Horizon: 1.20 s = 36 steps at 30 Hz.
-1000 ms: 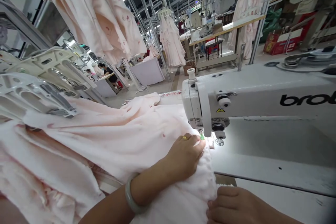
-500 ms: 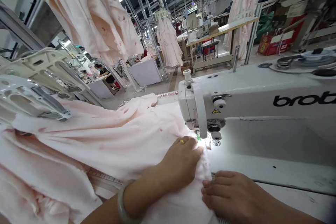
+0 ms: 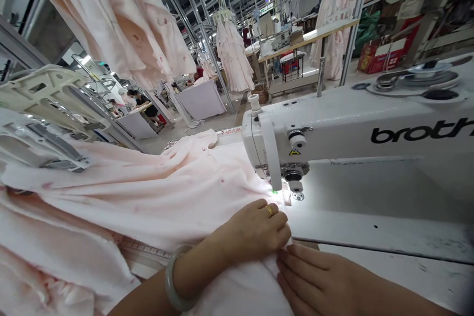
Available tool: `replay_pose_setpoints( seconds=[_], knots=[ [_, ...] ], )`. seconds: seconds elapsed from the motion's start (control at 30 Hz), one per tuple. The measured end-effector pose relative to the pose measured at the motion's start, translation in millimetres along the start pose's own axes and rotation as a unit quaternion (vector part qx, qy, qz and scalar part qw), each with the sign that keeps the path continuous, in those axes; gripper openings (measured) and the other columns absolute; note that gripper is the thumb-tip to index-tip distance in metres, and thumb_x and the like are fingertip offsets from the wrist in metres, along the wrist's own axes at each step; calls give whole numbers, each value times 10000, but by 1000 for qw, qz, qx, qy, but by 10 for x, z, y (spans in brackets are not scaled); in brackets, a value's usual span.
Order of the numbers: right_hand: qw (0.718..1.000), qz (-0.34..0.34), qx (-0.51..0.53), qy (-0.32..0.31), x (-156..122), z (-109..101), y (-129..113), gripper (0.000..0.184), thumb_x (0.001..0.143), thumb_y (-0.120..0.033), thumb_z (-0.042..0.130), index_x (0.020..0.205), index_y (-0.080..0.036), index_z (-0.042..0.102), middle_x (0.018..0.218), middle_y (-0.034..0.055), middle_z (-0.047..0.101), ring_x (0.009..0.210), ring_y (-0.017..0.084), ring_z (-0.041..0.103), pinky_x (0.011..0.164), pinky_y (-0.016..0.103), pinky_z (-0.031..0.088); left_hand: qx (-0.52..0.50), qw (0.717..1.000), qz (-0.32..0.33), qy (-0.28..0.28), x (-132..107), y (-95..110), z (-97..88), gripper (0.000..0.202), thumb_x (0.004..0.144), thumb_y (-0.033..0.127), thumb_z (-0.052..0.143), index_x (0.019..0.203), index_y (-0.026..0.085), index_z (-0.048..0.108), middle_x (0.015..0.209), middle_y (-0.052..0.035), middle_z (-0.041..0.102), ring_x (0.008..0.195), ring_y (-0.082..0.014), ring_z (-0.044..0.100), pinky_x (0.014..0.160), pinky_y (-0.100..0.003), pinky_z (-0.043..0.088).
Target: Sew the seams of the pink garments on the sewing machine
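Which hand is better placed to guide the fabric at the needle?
Left, probably: the left hand lies on the pale pink fabric beside the presser foot; the right hand sits farther back.

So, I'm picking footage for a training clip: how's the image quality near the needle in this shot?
In the head view, the work light under the sewing machine head washes out the pale pink fabric and table beside the needle; wide-angle distortion tilts the steel rack uprights; the left hand shows no heavy blur.
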State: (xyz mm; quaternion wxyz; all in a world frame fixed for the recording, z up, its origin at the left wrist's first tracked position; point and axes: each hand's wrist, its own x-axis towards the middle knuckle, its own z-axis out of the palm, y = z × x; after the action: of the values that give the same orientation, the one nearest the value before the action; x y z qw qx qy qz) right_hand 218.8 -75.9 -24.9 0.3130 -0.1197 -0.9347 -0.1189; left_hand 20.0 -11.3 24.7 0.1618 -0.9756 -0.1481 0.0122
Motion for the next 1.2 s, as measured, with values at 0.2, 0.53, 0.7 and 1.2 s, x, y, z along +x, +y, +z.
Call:
replay_pose_setpoints(
  seconds=[0.2,0.53,0.7,1.2],
  knots=[
    [999,-19,-20,-20,-45,-30,-22,309,898,-85,455,1007,-134,739,1032,149,775,939,305,695,1044,490,478,-68,992,-102,-26,57,69,85,153,977,79,563,867,175,609,854,-40,640,796,-194,602,699,-334,479],
    [995,39,78,-39,-42,16,55,230,951,7,511,999,-166,654,880,74,726,800,204,659,849,355,514,-156,951,-261,47,-57,175,161,248,1057,225,570,1296,159,580,1306,-103,687,1246,-252,635,1093,-419,524],
    [994,46,98,-19,-11,-14,125,301,1001,20,423,985,-173,653,833,49,709,779,185,647,815,328,495,-144,957,-249,32,-32,128,269,312,1075,201,498,1374,129,555,1366,-123,683,1345,-274,607,1113,-429,516],
    [978,149,142,-41,-51,159,425,296,1047,-38,444,982,-198,684,839,30,739,712,175,672,718,307,472,-198,952,-232,9,-45,51,180,364,973,132,555,1334,132,605,1323,-138,685,1221,-276,636,1061,-398,528]
  ],
)
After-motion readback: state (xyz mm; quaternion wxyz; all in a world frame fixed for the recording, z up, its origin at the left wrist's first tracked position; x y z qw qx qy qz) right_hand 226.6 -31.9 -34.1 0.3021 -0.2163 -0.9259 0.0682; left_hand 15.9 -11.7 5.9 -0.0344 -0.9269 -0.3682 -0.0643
